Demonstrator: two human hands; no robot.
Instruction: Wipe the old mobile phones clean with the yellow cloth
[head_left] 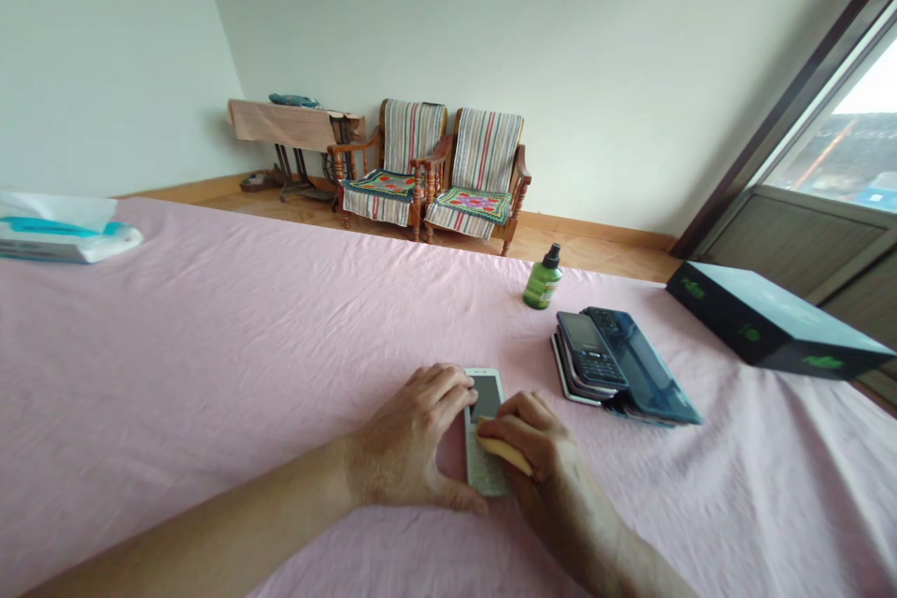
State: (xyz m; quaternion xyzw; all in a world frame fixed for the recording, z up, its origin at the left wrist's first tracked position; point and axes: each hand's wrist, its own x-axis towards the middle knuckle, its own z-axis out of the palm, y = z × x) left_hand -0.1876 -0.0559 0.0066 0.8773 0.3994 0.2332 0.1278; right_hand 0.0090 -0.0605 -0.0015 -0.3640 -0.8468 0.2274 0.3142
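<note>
A white smartphone (485,392) lies face up on the pink bedspread (231,346), its top pointing away from me. The upper screen is dark and the lower part looks whitish and speckled. My left hand (420,430) steadies it from the left, fingertips on the upper left edge and thumb by the lower end. In my right hand (543,448) a pale yellow pad (505,456) is pinched and pressed against the screen; whether it is sponge or folded cloth, I cannot tell. My right fingers hide part of the phone's right side.
To the right lie stacked phones, a keypad phone (590,350) on top, beside a dark blue tablet-like device (648,369). Behind them stands a green spray bottle (542,282). A black box (777,318) sits far right, a tissue pack (63,238) far left. Two wooden chairs (473,163) stand beyond.
</note>
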